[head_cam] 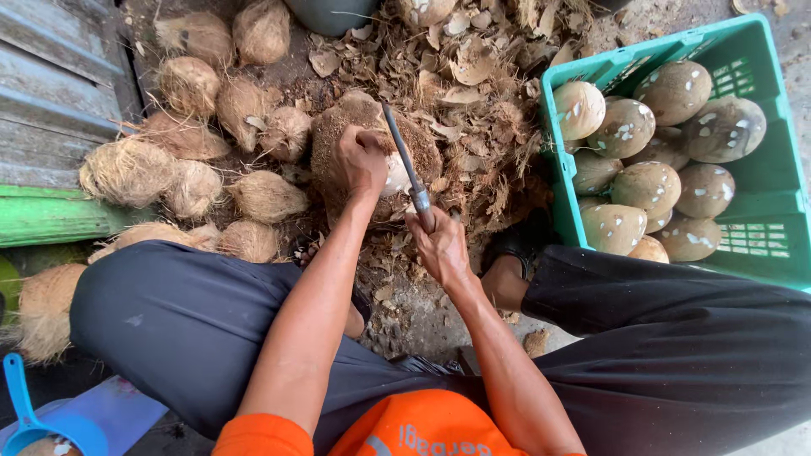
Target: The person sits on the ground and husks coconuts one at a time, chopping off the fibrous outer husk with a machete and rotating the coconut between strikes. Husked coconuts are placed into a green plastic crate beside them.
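**Inspector:** Nearest the lens, an orange shirt and dark trousers on a seated person, knees spread over the ground. Report largest items first.

**Assistant:** Largest is the green crate at the right edge of the ground, holding peeled pale coconuts packed touching one another. Next, a heap of unpeeled fibrous coconuts along the left side, beside a corrugated sheet. Husk scraps cover the ground between heap and crate. A blue scoop sits at the bottom left corner.

**Inspector:** The work piece?

**Assistant:** One partly husked coconut lies at the centre of the ground, in front of the knees, a white patch showing. The left hand rests on top of it, fingers curled down and pressing it in place. The right hand has its fingers closed around the handle of a long dark blade, which angles up across the nut, just beside the left hand.

**Inspector:** Risks?

**Assistant:** In my judgement, the blade runs very near the left fingers; a slip off the rounded shell could cut them. Loose husk underneath may let the nut roll. A bare foot sits near the blade's path, close to the crate's corner.
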{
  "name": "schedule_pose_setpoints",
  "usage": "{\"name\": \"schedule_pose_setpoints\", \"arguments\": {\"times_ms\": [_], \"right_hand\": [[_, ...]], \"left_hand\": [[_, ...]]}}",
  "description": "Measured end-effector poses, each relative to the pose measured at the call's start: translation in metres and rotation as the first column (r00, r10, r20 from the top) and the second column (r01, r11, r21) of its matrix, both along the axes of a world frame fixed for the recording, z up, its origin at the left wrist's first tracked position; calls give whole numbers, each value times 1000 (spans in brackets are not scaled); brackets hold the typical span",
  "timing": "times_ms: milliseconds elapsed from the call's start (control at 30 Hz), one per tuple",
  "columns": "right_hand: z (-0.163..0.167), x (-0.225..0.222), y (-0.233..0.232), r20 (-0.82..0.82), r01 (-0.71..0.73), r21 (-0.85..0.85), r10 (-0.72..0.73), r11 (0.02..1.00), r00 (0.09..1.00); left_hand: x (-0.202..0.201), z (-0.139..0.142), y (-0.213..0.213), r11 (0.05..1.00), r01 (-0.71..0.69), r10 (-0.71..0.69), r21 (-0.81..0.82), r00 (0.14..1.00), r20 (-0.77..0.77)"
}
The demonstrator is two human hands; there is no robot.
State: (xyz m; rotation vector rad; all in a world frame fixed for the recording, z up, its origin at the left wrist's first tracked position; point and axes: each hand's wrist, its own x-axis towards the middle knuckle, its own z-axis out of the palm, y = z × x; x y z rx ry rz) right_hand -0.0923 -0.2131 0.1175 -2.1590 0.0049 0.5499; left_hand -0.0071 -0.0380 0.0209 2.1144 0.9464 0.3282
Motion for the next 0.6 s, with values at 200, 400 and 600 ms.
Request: {"name": "schedule_pose_setpoints", "arguments": {"times_ms": [200, 400, 600], "right_hand": [[-17, 5, -4, 19, 22, -82, -21, 996, 1000], [-40, 8, -10, -128, -30, -25, 26, 999, 991], [-38, 20, -33, -265, -40, 164, 83, 986, 961]], "left_hand": [[-3, -7, -4, 998, 42, -44, 45, 999, 26], [-7, -9, 1, 994, 113, -112, -7, 993, 32], [-13, -5, 19, 959, 273, -283, 78, 938, 199]]}}
